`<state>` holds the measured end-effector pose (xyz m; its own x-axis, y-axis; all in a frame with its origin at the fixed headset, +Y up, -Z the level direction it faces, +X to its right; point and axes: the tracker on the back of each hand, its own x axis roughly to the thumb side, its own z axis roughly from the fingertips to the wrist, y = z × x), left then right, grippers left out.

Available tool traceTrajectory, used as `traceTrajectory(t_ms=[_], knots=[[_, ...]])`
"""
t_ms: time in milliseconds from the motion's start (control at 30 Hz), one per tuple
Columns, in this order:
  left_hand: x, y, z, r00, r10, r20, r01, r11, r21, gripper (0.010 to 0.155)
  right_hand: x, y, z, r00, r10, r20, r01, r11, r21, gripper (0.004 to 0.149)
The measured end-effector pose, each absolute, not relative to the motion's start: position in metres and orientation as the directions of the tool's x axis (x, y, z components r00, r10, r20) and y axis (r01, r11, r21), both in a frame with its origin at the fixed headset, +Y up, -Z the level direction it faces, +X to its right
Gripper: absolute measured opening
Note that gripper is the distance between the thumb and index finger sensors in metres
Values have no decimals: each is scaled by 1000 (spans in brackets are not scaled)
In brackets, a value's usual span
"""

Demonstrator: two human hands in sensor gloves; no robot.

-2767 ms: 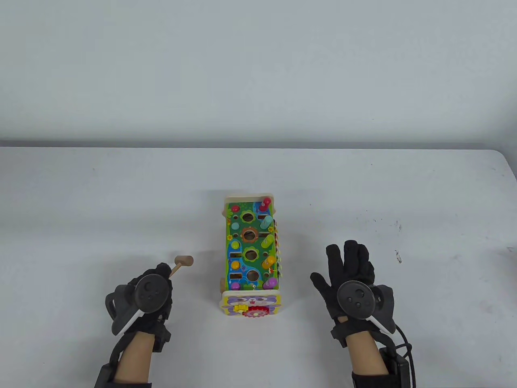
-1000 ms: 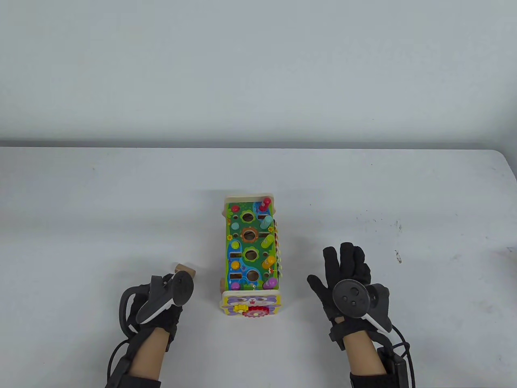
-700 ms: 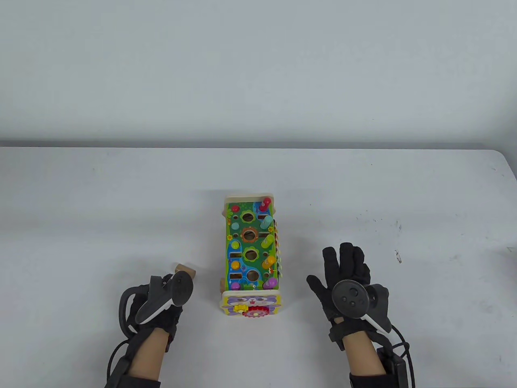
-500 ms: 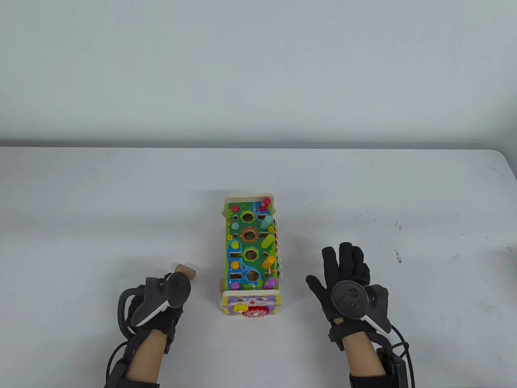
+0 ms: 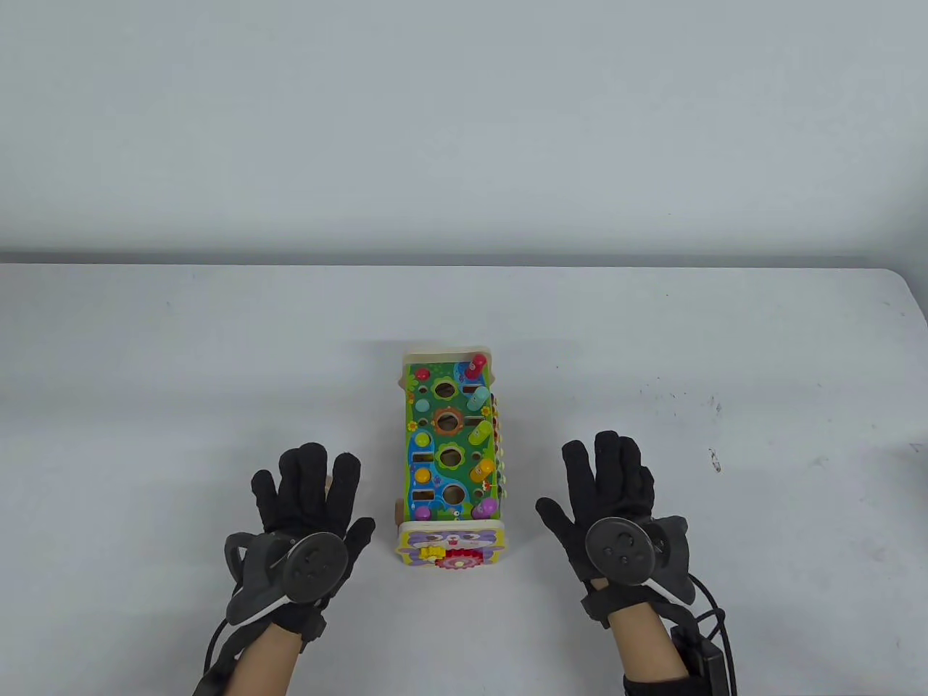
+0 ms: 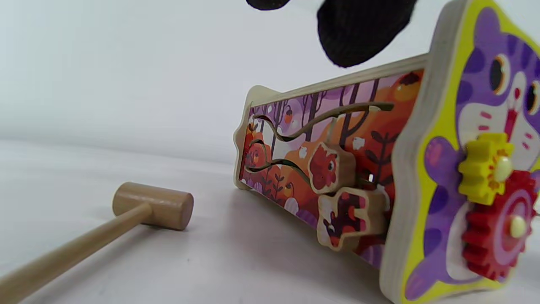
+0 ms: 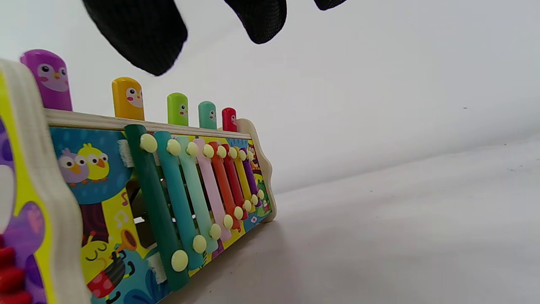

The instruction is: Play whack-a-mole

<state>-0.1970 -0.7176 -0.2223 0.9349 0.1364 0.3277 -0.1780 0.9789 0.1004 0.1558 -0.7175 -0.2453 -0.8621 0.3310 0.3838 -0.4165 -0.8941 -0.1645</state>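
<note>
A: Our left hand is spread flat, fingers apart, gripping nothing. The hammer lies on the table under it, free of the fingers.

B: And our right hand?

A: Also spread, holding nothing, just right of the toy box. We think both hands are laid like this because they rest.

B: Where are the moles from our grip?

A: The pegs stand raised along the box edge nearest our right hand, across the box from the hammer.
</note>
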Motion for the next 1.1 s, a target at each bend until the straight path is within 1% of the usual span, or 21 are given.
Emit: traceTrajectory(t_ms=[133, 1100], knots=[[-194, -721, -223, 936, 126, 328, -156, 985, 68, 82, 155, -718, -246, -860, 332, 387, -417, -895, -159, 74], [-194, -724, -225, 920, 204, 335, -214, 977, -8, 82, 156, -719, -247, -855, 357, 377, -432, -892, -134, 74]])
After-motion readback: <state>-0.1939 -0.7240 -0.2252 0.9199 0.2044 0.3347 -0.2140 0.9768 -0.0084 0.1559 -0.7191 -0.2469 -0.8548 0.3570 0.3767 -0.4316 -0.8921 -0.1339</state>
